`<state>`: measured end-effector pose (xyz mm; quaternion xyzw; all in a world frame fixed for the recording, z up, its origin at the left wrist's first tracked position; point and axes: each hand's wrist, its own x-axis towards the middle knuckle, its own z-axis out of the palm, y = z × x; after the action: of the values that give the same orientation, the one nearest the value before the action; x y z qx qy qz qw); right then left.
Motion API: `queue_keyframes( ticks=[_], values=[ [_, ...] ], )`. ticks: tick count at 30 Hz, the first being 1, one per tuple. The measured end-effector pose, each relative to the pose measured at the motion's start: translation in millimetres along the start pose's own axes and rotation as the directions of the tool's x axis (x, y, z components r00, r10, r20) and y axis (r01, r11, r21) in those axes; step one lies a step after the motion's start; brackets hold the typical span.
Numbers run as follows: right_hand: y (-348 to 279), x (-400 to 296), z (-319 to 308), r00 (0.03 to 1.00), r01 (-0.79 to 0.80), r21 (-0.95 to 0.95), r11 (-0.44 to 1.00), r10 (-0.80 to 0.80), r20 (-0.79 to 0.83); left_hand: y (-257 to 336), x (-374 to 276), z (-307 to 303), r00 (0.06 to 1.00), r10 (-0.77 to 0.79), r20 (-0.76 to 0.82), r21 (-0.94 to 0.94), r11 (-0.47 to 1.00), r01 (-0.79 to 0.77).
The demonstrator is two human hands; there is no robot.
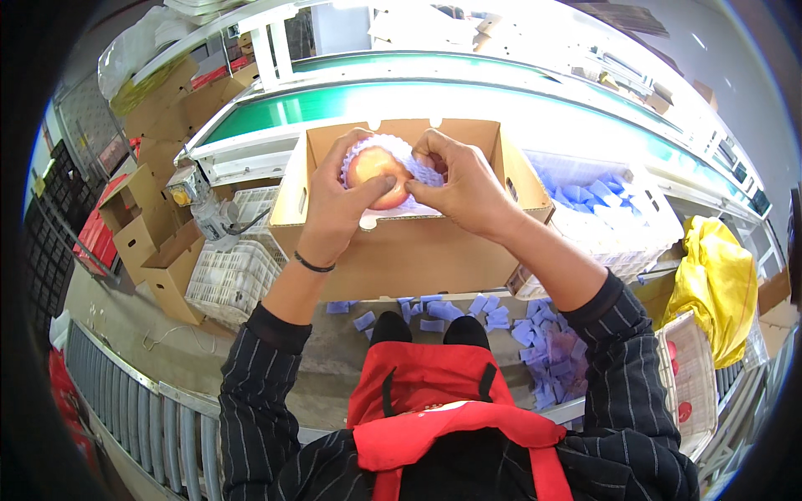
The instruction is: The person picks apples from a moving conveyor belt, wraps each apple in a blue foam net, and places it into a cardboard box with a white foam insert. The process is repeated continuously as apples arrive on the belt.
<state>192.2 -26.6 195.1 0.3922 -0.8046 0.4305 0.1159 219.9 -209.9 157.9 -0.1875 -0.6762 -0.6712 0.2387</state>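
Note:
Above an open cardboard box [401, 260], both hands are on a reddish-yellow apple [376, 169] that sits partly inside a white foam net sleeve [385, 144]. My left hand [335, 194] grips the apple from the left, its thumb across the fruit's front. On the other side my right hand [460, 181] pinches the bunched edge of the foam net between thumb and fingers. The box's contents are mostly hidden behind the hands; some pale foam shows below the apple.
Behind the box runs a green conveyor belt [282, 111]. A white crate [651, 235] holding blue foam pieces [589, 194] stands right. White plastic crates [232, 275] and a motor [213, 216] are left. Foam pieces litter the floor. A roller conveyor [144, 407] lies lower left.

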Motion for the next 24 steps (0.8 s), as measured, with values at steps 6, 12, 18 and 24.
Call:
queue_keyframes(
  ticks=[6,12,18,24],
  values=[
    [11.3,1.6,13.9,0.962,0.272,-0.018,0.962,-0.271,0.019,-17.3,13.9,0.1,0.993,-0.088,0.075,-0.231,0.968,0.103],
    [44.6,-16.3,11.4,0.935,0.354,-0.104,0.930,-0.351,0.040,-22.1,32.7,3.0,0.883,-0.317,0.346,-0.714,0.522,0.467],
    [55.7,-68.6,34.3,0.827,0.562,0.089,0.822,-0.554,-0.100,-53.0,73.7,-0.9,0.890,-0.387,0.239,-0.354,0.819,0.452],
    [143.9,-214.0,57.9,0.985,0.128,0.014,0.992,-0.129,0.116,-97.9,124.0,-3.5,0.713,-0.621,0.325,-0.055,0.740,0.670]
  ],
)
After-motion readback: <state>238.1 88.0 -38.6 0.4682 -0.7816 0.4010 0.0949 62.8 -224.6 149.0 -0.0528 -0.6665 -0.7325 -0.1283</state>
